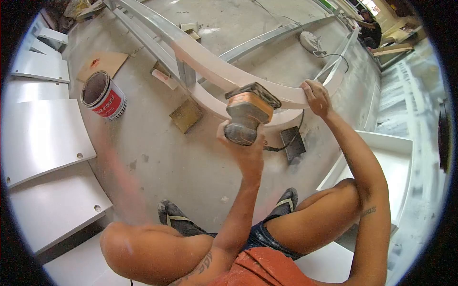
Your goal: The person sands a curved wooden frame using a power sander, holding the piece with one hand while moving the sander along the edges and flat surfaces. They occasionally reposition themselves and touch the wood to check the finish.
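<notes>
My left hand [242,155] is wrapped round the body of an orange and dark grey electric sander [249,111]. The sander's square pad faces away from me and overlaps the near side of a pale, pinkish curved rail [210,70]. Further right, the fingers of my right hand [317,97] are closed over the top of this rail. A second curved rail [210,101] runs below the first, with a metal post [185,72] between them. The sander's dark cord [301,125] loops up behind the rails.
White panels [47,128] line the left side. A red-labelled paint can [103,97] stands on cardboard [110,63]. On the dusty floor lie a brown block [186,116] and a dark rectangular piece [292,143]. A white tray [389,143] is at my right. Another person [369,29] sits far back right.
</notes>
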A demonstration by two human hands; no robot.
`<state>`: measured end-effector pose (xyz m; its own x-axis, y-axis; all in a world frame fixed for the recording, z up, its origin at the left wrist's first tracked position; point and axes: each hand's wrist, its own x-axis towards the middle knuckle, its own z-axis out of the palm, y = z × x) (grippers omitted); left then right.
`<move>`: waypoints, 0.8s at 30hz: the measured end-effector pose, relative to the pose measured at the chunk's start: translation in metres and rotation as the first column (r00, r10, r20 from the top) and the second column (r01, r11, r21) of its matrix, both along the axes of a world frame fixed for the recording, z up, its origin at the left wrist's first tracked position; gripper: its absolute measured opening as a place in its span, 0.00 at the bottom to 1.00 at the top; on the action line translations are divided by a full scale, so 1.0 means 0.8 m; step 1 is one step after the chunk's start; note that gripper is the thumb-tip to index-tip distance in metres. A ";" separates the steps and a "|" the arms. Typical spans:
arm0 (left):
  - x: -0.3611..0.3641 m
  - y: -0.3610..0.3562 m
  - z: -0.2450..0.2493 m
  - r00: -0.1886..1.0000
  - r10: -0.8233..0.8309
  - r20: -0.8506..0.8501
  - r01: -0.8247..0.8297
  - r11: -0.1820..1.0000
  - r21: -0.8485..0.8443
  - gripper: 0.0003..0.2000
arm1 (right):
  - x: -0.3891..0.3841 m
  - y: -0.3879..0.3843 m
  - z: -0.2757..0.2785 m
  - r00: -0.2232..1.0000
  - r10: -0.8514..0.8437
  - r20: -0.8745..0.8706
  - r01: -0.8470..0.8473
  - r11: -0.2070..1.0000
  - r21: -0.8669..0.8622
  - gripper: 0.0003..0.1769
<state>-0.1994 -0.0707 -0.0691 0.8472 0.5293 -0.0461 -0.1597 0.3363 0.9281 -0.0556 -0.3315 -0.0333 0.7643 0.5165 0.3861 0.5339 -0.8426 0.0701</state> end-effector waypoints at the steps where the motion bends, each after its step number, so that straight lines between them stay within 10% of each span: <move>1: -0.003 -0.007 -0.008 1.000 0.025 0.006 -0.025 0.994 0.103 0.39 | 0.001 0.000 0.001 0.997 -0.037 -0.066 0.039 0.999 0.026 0.14; 5: -0.016 -0.045 -0.040 0.997 -0.027 0.068 0.024 0.998 0.052 0.40 | 0.000 0.018 0.021 0.946 -0.154 -0.285 0.193 0.975 0.113 0.12; 14: -0.030 -0.102 -0.045 0.998 0.004 0.056 -0.009 0.996 0.088 0.41 | 0.009 -0.003 -0.011 0.974 -0.143 -0.175 0.181 0.957 0.227 0.17; 24: 0.008 0.007 -0.046 0.997 0.064 -0.038 -0.054 0.974 0.221 0.44 | 0.002 0.012 0.007 0.954 -0.150 -0.260 0.215 0.946 0.242 0.17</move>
<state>-0.1927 -0.0650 -0.1061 0.8141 0.5794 0.0395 -0.1297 0.1150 0.9849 -0.0540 -0.3217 -0.0279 0.9209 0.2637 0.2871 0.3433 -0.8975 -0.2768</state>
